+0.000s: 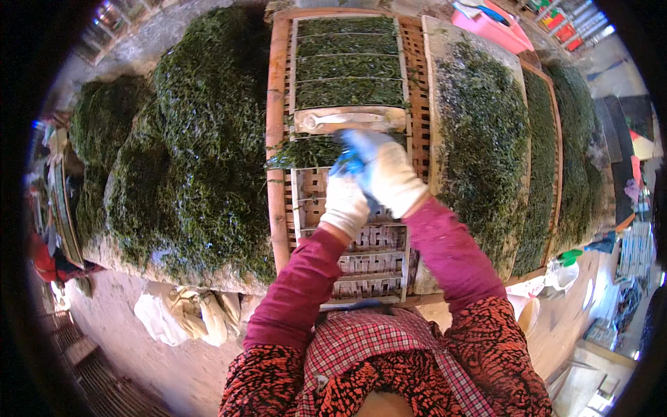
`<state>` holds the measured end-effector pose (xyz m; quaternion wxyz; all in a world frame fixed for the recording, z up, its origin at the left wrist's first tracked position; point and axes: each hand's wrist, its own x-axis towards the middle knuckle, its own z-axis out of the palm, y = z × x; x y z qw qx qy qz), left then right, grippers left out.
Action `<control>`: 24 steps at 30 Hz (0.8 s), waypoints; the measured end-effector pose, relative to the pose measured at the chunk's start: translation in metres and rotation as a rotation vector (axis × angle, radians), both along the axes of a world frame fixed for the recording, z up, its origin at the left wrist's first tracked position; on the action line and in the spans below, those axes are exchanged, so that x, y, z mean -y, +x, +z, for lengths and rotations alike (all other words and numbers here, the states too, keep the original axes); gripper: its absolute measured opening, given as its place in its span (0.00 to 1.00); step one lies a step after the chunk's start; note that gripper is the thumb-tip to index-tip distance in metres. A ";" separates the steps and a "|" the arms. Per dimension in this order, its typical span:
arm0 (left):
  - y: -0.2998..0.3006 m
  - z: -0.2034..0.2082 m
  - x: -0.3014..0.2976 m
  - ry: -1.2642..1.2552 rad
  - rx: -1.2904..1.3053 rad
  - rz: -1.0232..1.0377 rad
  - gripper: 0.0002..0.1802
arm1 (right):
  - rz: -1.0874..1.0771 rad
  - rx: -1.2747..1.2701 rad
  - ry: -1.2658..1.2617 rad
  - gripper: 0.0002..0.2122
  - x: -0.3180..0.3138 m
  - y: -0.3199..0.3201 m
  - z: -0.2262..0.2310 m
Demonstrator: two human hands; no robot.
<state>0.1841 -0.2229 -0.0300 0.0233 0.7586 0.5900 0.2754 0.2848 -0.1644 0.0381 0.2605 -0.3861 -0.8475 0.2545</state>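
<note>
Left hand [346, 198] and right hand [394, 177] total two; divided frame [293, 69], one; handled board [347, 119], one; filled rows [347, 92] beyond, four; pink basin [495, 31], one.

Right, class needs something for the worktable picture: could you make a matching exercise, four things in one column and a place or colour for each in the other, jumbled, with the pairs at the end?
Column one
1. Gloves
2. Wooden piece with a fish-shaped part
3. Tub
4. Largest heap of green strands

Column two
A. Pink, upper right of the picture
B. Left of the slatted frame
C. White and blue
D. Across the slatted frame, just beyond the gloves

Pairs: 1-C, 2-D, 3-A, 4-B
</note>
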 end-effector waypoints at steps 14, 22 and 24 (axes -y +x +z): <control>-0.030 0.006 0.000 -0.833 -0.549 0.088 0.28 | 0.214 0.452 0.560 0.25 -0.045 -0.113 -0.039; -0.044 -0.103 0.015 -0.670 -0.253 0.246 0.30 | 0.386 0.668 0.265 0.11 -0.006 -0.143 -0.017; -0.035 -0.057 0.004 -0.386 0.408 0.297 0.29 | 0.168 0.287 -0.121 0.11 -0.026 -0.121 -0.038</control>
